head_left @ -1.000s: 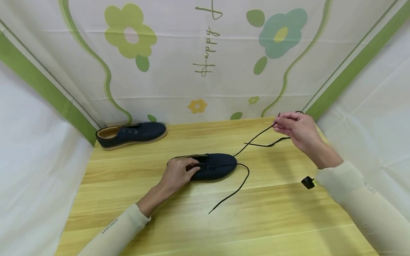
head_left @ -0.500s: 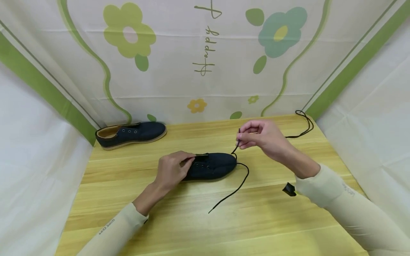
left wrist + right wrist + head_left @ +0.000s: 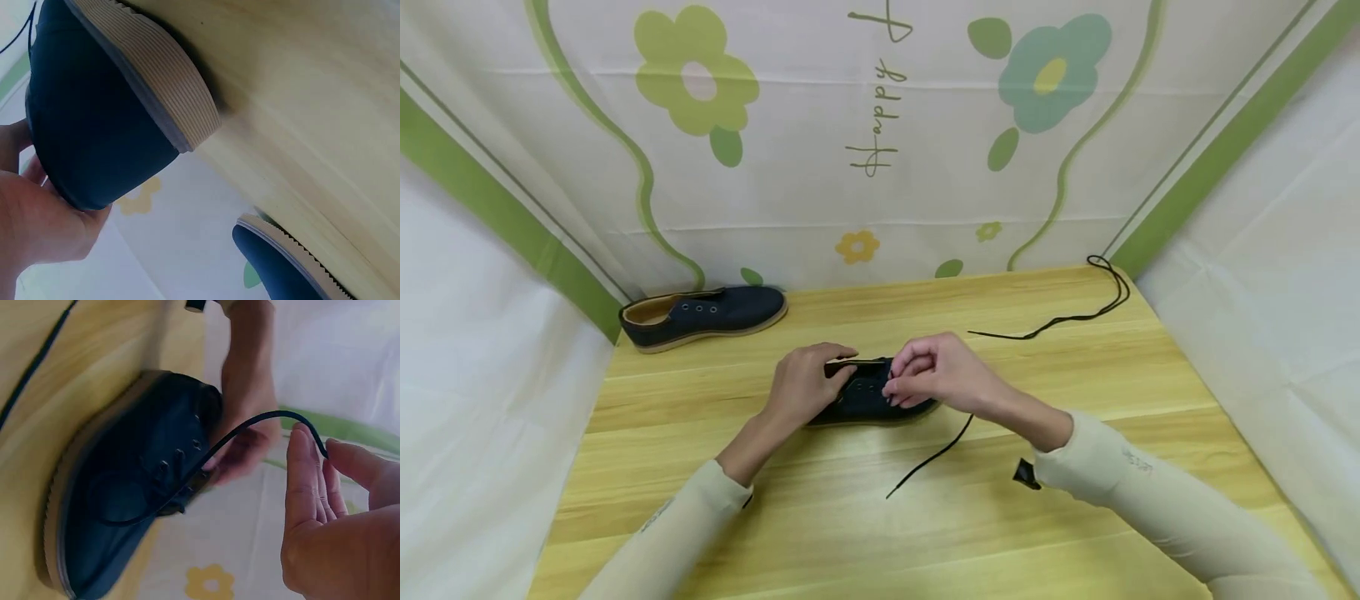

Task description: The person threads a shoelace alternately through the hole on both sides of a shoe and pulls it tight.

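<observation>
A dark navy shoe with a tan sole lies on the wooden table, toe to the right. My left hand grips its far upper edge by the opening, thumb on the inner side; in the left wrist view that hand is partly behind the heel. Over the eyelets, my right hand pinches one end of a black shoelace between thumb and fingers. In the right wrist view the lace arches from the fingertips down to the front of the shoe. The lace's other end trails on the table toward me.
A matching navy shoe, with bare eyelets, stands at the back left. Another black shoelace lies loosely looped at the back right. A flower-printed curtain hangs along the table's far edge.
My right hand has brought the lace end left, from beyond the toe to over the eyelets. My left hand has shifted from the near eyelets to the far edge of the shoe opening.
</observation>
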{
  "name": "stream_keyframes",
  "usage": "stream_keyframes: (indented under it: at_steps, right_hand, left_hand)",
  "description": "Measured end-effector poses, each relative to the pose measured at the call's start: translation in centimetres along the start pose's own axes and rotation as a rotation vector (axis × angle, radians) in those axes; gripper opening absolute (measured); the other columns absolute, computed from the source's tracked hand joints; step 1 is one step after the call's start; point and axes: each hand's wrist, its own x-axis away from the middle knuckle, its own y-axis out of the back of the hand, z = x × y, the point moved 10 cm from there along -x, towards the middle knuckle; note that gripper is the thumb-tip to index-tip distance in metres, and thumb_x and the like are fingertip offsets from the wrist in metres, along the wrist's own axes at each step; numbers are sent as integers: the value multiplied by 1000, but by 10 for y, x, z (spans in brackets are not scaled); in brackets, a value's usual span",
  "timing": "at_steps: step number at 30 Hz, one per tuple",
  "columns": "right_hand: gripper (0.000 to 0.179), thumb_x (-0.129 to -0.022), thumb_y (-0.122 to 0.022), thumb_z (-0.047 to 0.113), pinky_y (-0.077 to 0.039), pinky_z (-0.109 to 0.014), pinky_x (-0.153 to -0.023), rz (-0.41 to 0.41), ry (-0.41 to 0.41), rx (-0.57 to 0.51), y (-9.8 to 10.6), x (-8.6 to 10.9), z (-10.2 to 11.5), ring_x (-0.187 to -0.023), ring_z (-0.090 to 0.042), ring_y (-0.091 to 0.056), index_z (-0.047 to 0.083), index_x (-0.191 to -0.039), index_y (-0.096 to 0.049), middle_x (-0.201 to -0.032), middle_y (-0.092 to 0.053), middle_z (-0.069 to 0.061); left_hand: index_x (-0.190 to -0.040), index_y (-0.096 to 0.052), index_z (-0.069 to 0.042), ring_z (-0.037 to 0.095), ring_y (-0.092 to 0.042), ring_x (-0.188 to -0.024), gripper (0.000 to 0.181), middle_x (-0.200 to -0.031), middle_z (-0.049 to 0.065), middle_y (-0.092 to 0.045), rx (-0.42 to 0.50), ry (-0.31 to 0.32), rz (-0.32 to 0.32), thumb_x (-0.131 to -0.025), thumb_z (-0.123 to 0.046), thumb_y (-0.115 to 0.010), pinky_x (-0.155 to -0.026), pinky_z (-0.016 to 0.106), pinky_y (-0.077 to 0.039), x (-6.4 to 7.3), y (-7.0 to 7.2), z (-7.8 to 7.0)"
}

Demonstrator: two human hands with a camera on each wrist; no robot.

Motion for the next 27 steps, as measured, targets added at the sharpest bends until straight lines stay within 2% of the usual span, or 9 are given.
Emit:
stream_keyframes:
  at_steps: [2,6,8,13,18,23,27]
  right_hand:
    - [8,-96,-74,-1,-65,-46,-77,12,-6,22,-10,-4,-8,-90,-39,-78,-6,-100,-70,-95,-79,-19]
    - [7,-95,-77,2,-65,-48,-75,31,14,112,-28,-13,-25,-85,-40,-78,-2,-97,-72,-88,-80,-13]
    - [7,-95,-78,5,-65,-43,-72,44,39,188,-36,-16,-33,-81,-39,-78,1,-96,-73,-85,-79,-9]
    - [5,-95,-80,7,-59,-25,-67,48,78,365,-54,-21,-52,-74,-21,-77,7,-92,-75,-80,-77,0]
    - [5,-92,-81,6,-55,-20,-70,45,98,506,-68,-22,-68,-72,-1,-68,10,-91,-77,-79,-75,6]
    - [5,-93,-79,6,-55,-19,-71,62,122,573,-77,-19,-76,-74,3,-67,11,-93,-77,-82,-76,5]
    - [6,-95,-77,5,-55,-17,-73,115,144,588,-82,-16,-75,-77,3,-69,11,-94,-78,-86,-78,3]
  left_hand:
    - [-106,-86,-16,21,-76,-81,14,-103,0,-82,14,10,0,-92,-17,-84,-56,35,-54,-3,-1,3]
    - [-100,-86,-17,17,-73,-71,8,-96,-1,-82,43,23,5,-93,-16,-84,-51,30,-49,-5,-3,7]
    - [-99,-86,-18,13,-72,-69,7,-95,-2,-82,45,19,8,-93,-17,-84,-51,27,-49,-6,-4,7]
    - [-99,-86,-20,7,-66,-61,5,-93,-5,-82,27,-4,9,-94,-21,-84,-50,25,-46,-5,-7,5]
    - [-98,-86,-21,6,-62,-58,4,-92,-4,-81,15,3,-2,-94,-22,-83,-49,25,-45,-3,-7,5]
    - [-98,-85,-20,6,-63,-59,5,-92,-3,-81,19,7,6,-96,-22,-82,-50,26,-47,-1,-8,4]
    - [-98,-85,-20,6,-62,-58,5,-92,-4,-81,14,-6,-9,-96,-23,-81,-51,25,-47,-2,-7,4]
